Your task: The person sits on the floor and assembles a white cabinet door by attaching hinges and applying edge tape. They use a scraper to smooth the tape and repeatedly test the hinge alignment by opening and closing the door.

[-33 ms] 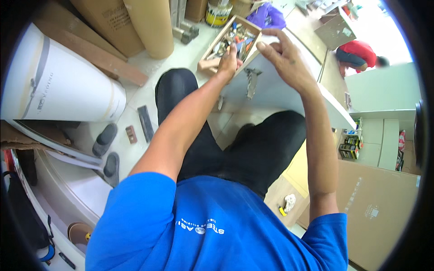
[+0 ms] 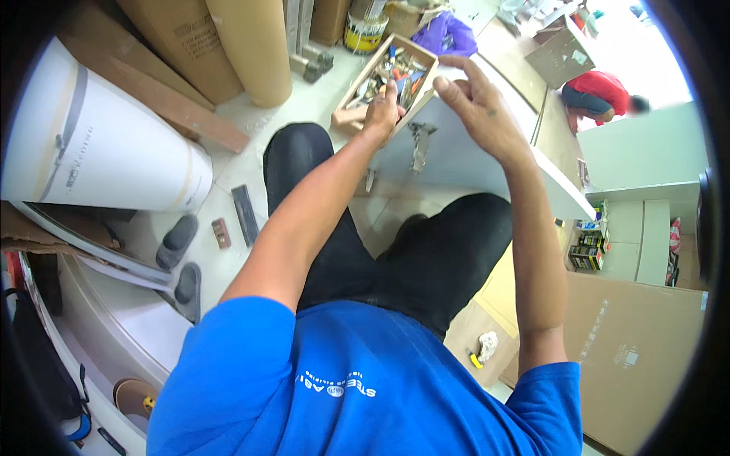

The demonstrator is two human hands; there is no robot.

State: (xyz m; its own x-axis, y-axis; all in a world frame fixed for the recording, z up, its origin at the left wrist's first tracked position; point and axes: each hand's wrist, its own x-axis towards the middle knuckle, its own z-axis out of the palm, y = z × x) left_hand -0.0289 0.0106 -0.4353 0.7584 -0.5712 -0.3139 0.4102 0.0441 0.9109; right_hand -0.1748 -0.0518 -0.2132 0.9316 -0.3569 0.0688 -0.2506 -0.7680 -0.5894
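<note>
A pale panel [image 2: 471, 156] stands on edge in front of my knees, with a metal hinge [image 2: 420, 144] on its near face. My left hand [image 2: 382, 115] is closed at the panel's left edge, thumb up and fingers curled; what lies inside the fingers is hidden. My right hand [image 2: 483, 106] bends over the panel's upper corner, thumb on the near side and fingers beyond, gripping the edge. Just past my left hand sits a wooden tray [image 2: 346, 115] of mixed hand tools and small metal parts.
To the left lie grey slippers [image 2: 177, 242] and a dark bar [image 2: 245, 215], near a large white roll [image 2: 106, 144]. Cardboard [image 2: 646, 349] leans at the right. A person in red [image 2: 601, 95] crouches at the far right. A purple bag [image 2: 449, 36] and a paint can [image 2: 365, 34] stand beyond the tray.
The view has shifted slightly, so the floor and tray sit a little lower in it. Both hands keep nearly the same pose at the panel.
</note>
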